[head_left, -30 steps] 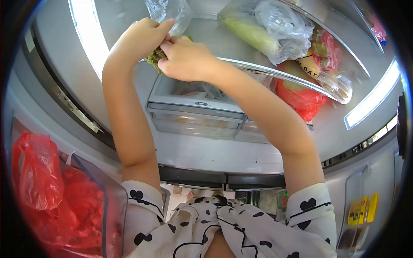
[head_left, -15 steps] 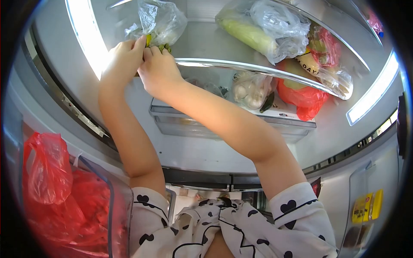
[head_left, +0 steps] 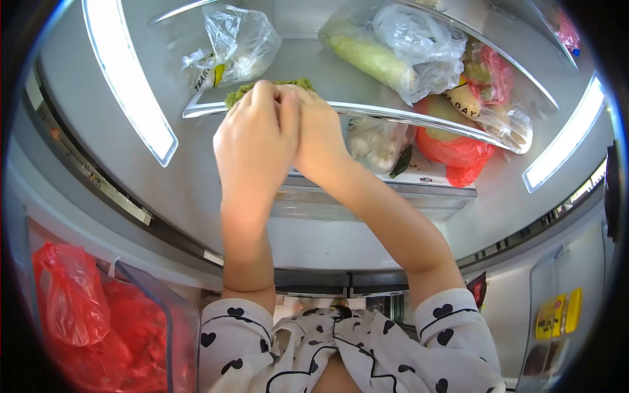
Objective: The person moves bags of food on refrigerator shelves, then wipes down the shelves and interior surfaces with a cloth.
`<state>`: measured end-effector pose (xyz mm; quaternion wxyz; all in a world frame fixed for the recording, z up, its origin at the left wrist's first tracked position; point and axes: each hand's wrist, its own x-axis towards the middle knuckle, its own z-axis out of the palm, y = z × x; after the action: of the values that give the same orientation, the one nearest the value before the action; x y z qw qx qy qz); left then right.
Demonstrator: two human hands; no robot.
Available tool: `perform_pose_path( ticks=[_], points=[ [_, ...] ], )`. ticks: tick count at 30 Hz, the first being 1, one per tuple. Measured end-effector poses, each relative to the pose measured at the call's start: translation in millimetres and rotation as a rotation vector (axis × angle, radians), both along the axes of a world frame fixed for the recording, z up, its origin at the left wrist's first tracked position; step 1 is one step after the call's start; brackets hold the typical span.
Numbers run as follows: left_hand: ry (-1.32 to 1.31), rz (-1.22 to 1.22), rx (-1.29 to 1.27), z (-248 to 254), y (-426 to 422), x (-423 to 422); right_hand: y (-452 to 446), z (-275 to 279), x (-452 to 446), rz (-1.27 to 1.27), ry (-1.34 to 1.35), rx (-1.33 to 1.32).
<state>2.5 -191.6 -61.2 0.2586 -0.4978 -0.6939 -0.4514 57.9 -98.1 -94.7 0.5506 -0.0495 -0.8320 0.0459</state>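
Note:
Both of my hands are together at the front edge of the upper glass shelf (head_left: pixel 367 108), left of its middle. My left hand (head_left: pixel 257 141) and my right hand (head_left: pixel 314 134) are closed on a fuzzy green cloth (head_left: pixel 241 95), which shows beyond the fingertips on both sides. The knuckles hide most of the cloth. Just behind, at the shelf's left, lies a clear plastic bag (head_left: pixel 242 42) with pale contents and a yellow-and-white label.
A wrapped green vegetable (head_left: pixel 370 59) and a bag marked "DAY" (head_left: pixel 465 101) lie on the right. Below are a bag of white round items (head_left: pixel 377 141) and a red bag (head_left: pixel 458 157). Red bags (head_left: pixel 111 327) fill the left door bin; a yellow packet (head_left: pixel 559 314) is at right.
Both hands moved left along the shelf edge with the cloth, then back right and toward me. The clear bag and the shelf's left corner are now uncovered.

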Motion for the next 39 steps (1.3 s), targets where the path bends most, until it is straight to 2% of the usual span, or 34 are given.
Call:
perform_pose_path(
  ticks=[4,7,14,17,22,26,28,35,37,39],
  points=[
    [0.029,-0.066,0.006,-1.3,9.4,18.8,10.2,-1.5,24.3,-0.021,-0.01,0.035],
    [0.05,-0.116,0.024,-3.9,18.0,32.2,13.7,-0.4,43.8,-0.06,-0.018,-0.074],
    [0.054,-0.289,0.1,-14.1,44.4,72.9,24.1,-1.0,101.8,-0.327,-0.088,0.074],
    [0.054,-0.373,0.168,-18.3,57.6,94.1,33.2,-8.0,122.4,-0.297,-0.026,-0.075],
    [0.024,-0.508,0.215,-21.6,71.2,121.2,33.8,-7.6,152.4,-0.518,-0.063,0.063],
    [-0.081,-0.598,0.153,-17.0,64.2,107.1,27.5,-3.8,143.2,-0.624,-0.089,0.082],
    [-0.16,-0.622,0.125,-16.0,58.9,92.3,24.8,-2.5,132.1,-0.556,-0.046,0.067],
    [-0.193,-0.414,0.128,-16.5,24.5,32.6,6.5,-7.1,64.0,-0.354,-0.026,0.08],
    [-0.412,-0.385,0.084,-15.7,12.6,11.7,-1.4,-5.2,39.2,-0.346,-0.049,0.14],
    [-0.51,-0.332,0.102,-11.3,1.5,-6.1,-9.7,-3.2,14.1,-0.299,-0.041,0.175]
  ],
)
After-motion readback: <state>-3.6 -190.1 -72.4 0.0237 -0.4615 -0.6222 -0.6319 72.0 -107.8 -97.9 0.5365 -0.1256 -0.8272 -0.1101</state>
